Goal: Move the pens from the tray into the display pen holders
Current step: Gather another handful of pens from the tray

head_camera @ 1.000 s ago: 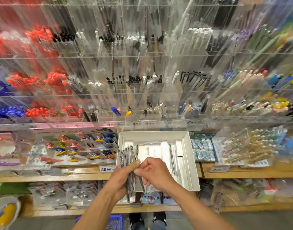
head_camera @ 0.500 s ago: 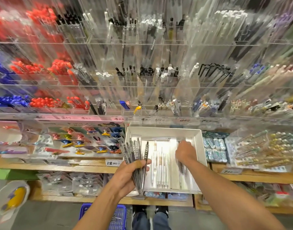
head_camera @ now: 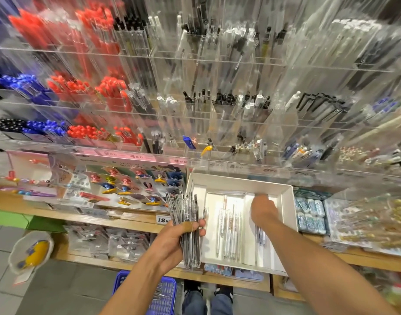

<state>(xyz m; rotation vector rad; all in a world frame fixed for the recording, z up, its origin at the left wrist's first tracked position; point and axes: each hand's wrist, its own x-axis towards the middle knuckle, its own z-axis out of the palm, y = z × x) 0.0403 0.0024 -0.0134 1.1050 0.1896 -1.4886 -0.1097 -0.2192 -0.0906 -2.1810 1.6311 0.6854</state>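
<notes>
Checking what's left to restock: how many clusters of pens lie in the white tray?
2: pale pens in the tray's middle section; dark pens on its right side, partly under the right hand. More may be hidden under that hand.

Tray (head_camera: 288, 214) on shelf (head_camera: 131, 218), below display pen holders (head_camera: 217, 114); pens (head_camera: 229, 228) in tray; basket (head_camera: 165, 292) on floor.

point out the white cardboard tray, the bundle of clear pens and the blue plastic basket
white cardboard tray (head_camera: 290, 214): head view, right wall
bundle of clear pens (head_camera: 185, 210): head view, upper barrels
blue plastic basket (head_camera: 164, 294): head view, mesh side
</notes>
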